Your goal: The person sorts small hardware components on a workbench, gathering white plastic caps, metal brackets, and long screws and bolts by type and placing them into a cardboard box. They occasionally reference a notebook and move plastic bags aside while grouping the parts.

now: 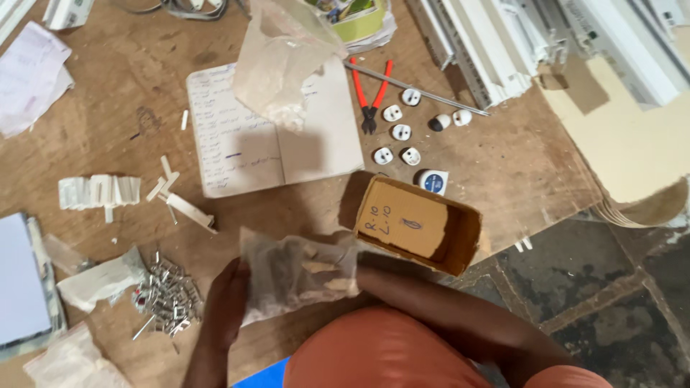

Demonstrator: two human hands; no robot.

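Clear crinkled plastic bag [298, 276], holding small pale pieces, sits nearest the camera, gripped between both hands above the near edge of the brown wooden desk [129, 122]. Left hand [224, 305] closed on the bag's left side, fingers wrapped behind it. Right hand [352, 271] mostly hidden by the bag; it meets the bag's right edge, but how the fingers sit cannot be told. Orange-clad knee or lap below the hands.

Left of the bag: heap of small silver metal screws [167, 296] loose on the desk, with a crumpled whitish plastic packet [100, 280] touching it. Right of the bag: open brown cardboard box [420, 224], empty, handwriting on its inner floor, overhanging the desk's edge.

Mid desk: row of short white plastic strips [99, 191], a few loose white offcuts beside it. Open lined notebook [277, 136] with handwritten lines; a second crumpled clear plastic bag [280, 65] lies on it.

Farther: red-handled pliers [374, 97], a thin metal rod [417, 90] crossing them, a cluster of small white rounded fittings [399, 133] just beside. Far right: stacked white plastic channel lengths [503, 43].
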